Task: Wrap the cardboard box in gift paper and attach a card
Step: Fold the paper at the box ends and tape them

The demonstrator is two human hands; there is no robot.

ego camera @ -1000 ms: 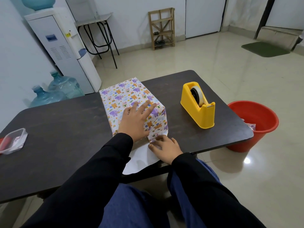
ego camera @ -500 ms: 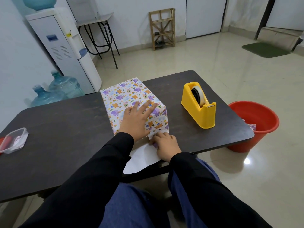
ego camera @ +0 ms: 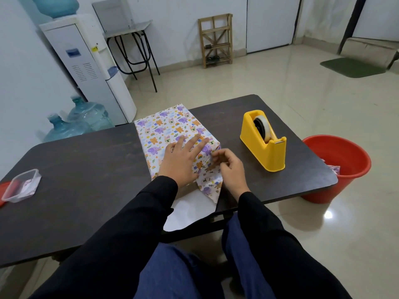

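The cardboard box, covered in gift paper, sits at the tabletop's near edge. The left hand lies flat on top with fingers spread, and should pin the box while the right hand, fingers curled and pinching paper at the near right corner, creases the flap tight. Half a second ago that hand pressed low at the box's base.

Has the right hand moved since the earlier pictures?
Yes. The right hand rose from the paper by the table's near edge to the wrapped box's upper corner.
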